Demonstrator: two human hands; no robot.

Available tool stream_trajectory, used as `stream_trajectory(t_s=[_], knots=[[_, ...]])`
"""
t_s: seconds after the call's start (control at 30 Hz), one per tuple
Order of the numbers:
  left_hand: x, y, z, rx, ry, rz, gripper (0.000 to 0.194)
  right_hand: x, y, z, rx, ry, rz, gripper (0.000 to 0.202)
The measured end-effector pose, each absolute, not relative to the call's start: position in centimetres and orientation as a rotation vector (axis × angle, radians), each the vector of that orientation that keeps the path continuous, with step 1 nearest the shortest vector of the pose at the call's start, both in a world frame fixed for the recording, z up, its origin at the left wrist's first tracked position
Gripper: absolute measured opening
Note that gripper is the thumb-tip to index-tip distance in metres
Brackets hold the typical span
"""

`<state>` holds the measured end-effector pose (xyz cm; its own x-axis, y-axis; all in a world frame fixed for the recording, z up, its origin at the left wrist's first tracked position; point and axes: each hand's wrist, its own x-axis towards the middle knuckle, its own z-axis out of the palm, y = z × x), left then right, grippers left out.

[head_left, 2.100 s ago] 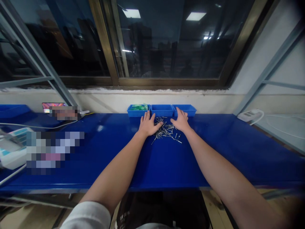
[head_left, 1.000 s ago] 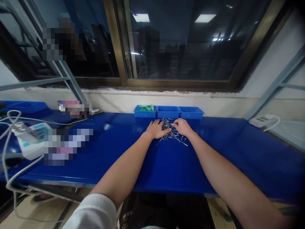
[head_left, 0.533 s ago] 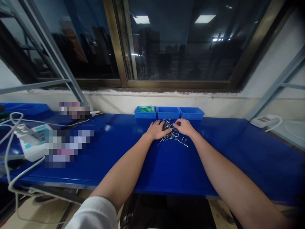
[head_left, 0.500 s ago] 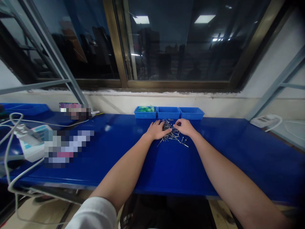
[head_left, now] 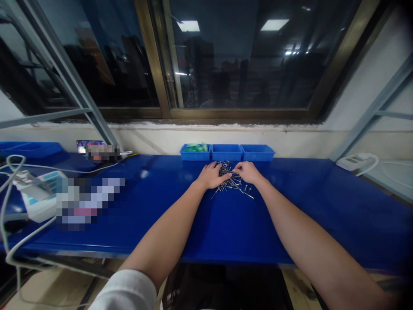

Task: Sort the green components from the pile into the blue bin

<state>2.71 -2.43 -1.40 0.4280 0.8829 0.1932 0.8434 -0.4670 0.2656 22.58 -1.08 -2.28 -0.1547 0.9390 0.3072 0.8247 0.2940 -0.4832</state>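
A loose pile of thin silvery metal pins [head_left: 229, 184], which look like blind rivets, lies on the blue table [head_left: 226, 232] between my hands. My left hand [head_left: 210, 175] lies flat over the pile's left side, fingers apart and thumb stretched across the pins. At the right edge of the heap, my right hand [head_left: 248, 172] has its thumb and fingertips pinched together; whatever is between them is too small to make out. Several pins are scattered along the near right side, close to my right wrist.
Three blue bins stand against the wall behind the pile: the left bin [head_left: 183, 154] holds green plastic packets [head_left: 196, 147]. A white device with cables [head_left: 41, 196] and a blurred item lie at the left. A power strip [head_left: 355, 161] sits at the far right.
The whole view has shifted slightly. My right fingers have edged a little over the pile's right side; my left hand stays in place on it.
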Motion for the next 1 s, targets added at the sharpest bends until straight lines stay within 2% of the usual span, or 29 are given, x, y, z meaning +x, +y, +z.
stream_trajectory(t_s=[0.17, 0.37, 0.57, 0.63, 0.83, 1.0], knots=[[2.7, -2.4, -1.3, 2.582, 1.515, 0.536, 0.084, 22.2, -1.3, -2.3, -1.509, -1.916, 0.322, 0.009], [2.8, -2.6, -0.9, 2.671, 1.37, 0.726, 0.071, 22.0, -1.2, -2.1, -1.348, -1.76, 0.425, 0.016], [2.9, -2.2, -0.4, 2.752, 1.049, 0.913, 0.031, 21.1, -1.7, -1.3, -1.21, -1.643, 0.558, 0.025], [2.9, -2.1, -0.3, 2.743, 1.049, 0.944, 0.024, 20.7, -2.0, -1.0, -1.175, -1.623, 0.601, 0.027], [2.8, -2.0, -0.4, 2.703, 1.172, 1.055, 0.021, 20.2, -2.4, -0.7, -1.129, -1.577, 0.649, 0.03], [2.6, -2.1, -0.4, 2.678, 1.239, 1.043, 0.021, 20.6, -2.1, -1.1, -1.072, -1.606, 0.7, 0.025]])
